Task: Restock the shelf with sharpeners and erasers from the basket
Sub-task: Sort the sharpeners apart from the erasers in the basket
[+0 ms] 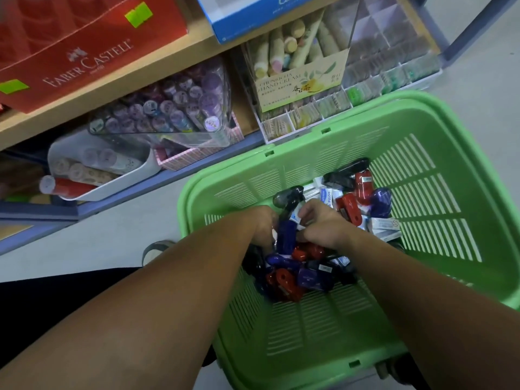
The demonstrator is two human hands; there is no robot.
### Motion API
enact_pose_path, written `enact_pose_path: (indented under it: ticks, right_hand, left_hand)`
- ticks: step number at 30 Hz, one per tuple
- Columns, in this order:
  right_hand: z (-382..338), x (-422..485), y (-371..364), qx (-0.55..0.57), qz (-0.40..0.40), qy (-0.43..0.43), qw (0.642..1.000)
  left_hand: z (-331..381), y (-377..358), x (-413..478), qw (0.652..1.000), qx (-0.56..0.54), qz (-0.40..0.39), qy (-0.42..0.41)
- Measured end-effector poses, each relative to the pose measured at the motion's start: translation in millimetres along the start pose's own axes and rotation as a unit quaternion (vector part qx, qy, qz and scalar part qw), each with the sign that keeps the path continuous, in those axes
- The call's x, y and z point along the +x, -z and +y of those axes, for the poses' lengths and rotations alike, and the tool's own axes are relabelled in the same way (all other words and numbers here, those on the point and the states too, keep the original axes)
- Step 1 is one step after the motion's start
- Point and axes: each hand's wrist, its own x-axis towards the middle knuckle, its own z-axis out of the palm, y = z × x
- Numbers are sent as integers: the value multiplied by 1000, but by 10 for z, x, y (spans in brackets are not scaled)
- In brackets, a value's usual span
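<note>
Curling into the pile, both hands are working close together. The left hand (263,225) and right hand (323,223) are flanking 1 upright blue sharpener (287,237), but their fingertips are sinking among the stock, so I cannot tell whether either is actually gripping it. Beyond them, the shelf (180,52) is standing just behind the green basket (394,111), with a divided tray (264,133) of small stock sitting at the shelf's near edge. Inside the basket, red, blue and black sharpeners (287,280) are lying jumbled with boxed erasers (384,223). A hurried 2-handed scoop is risking a mixed handful. The smooth sharpeners could be slipping free on the lift, dropping to the floor or landing in the wrong compartment.
</note>
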Motion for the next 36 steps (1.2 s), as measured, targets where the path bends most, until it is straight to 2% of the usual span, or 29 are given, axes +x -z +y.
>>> enact_pose_path:
  ticks: [5, 12, 16, 21, 25, 28, 33, 36]
  right_hand:
    - [12, 18, 65, -15, -42, 3, 999]
    - [-42, -1, 26, -171, 19, 63, 983]
    - [-66, -74, 74, -140, 23, 35, 989]
    - [-101, -233, -75, -256, 41, 38, 965]
    - [-123, -285, -154, -353, 62, 70, 931]
    - [-112, -291, -125, -344, 44, 70, 935]
    - [-132, -297, -102, -255, 9, 76, 964]
    - [-161, -310, -47, -225, -10, 72, 972]
  left_hand:
    - [-4, -29, -28, 1000, 29, -2, 0]
    - [-35, 103, -130, 997, 30, 61, -39]
    - [2, 198, -318, 997, -7, 68, -37]
    - [187, 275, -582, 991, -53, 110, -59]
    - [220, 325, -716, 988, -77, 107, -83]
    - [216, 328, -813, 985, -87, 123, -79]
    - [175, 245, -919, 970, -195, 126, -72]
    - [130, 210, -985, 972, -176, 141, -68]
